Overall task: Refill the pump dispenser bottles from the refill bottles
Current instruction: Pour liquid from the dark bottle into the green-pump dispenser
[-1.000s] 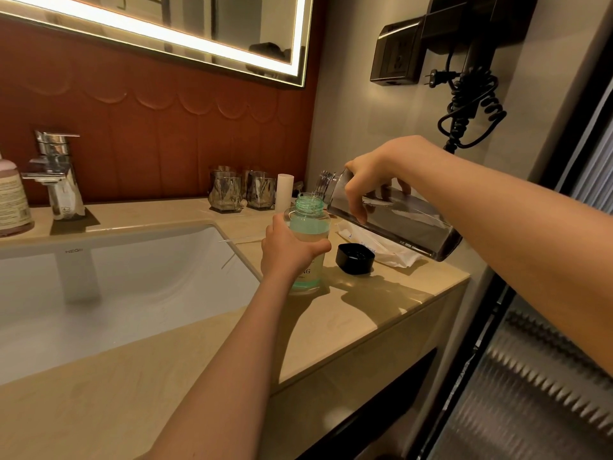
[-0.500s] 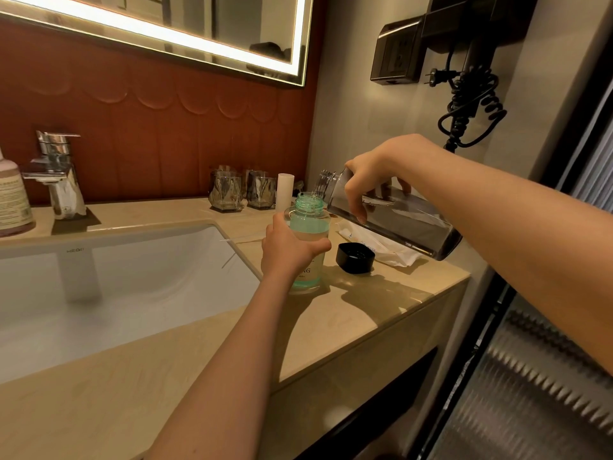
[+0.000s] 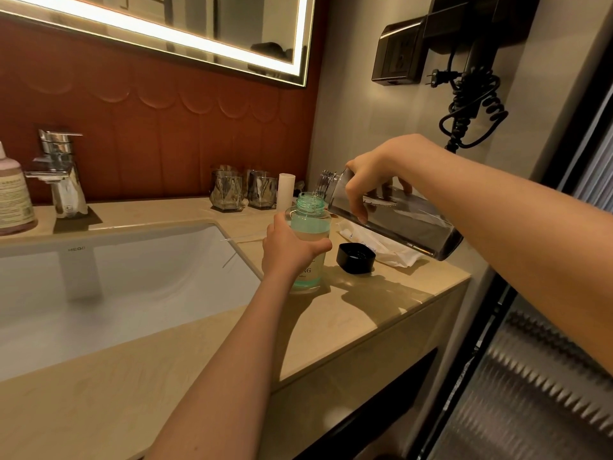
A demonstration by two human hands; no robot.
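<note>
Sink (image 3: 132, 260), front inner wall: embossed "HEG", next letter unclear. Green dispenser bottle (image 3: 310, 224): large letters "NG" legible, rest of word covered by left hand (image 3: 288, 250); tiny line beneath too small to read. Pink bottle (image 3: 13, 200), far left: label with rows of fine print, illegible. White packet (image 3: 391, 254) on tabletop (image 3: 381, 293): small print, illegible.

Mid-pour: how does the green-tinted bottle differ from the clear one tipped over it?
Pose: the green-tinted bottle stands upright on the countertop; the clear bottle is held in the air, tilted, mouth over the green one's neck. Colour: the green-tinted bottle is teal with printed lettering, the clear bottle smoky grey. Size: the clear bottle looks longer than the green one. Both are see-through and uncapped.
</note>
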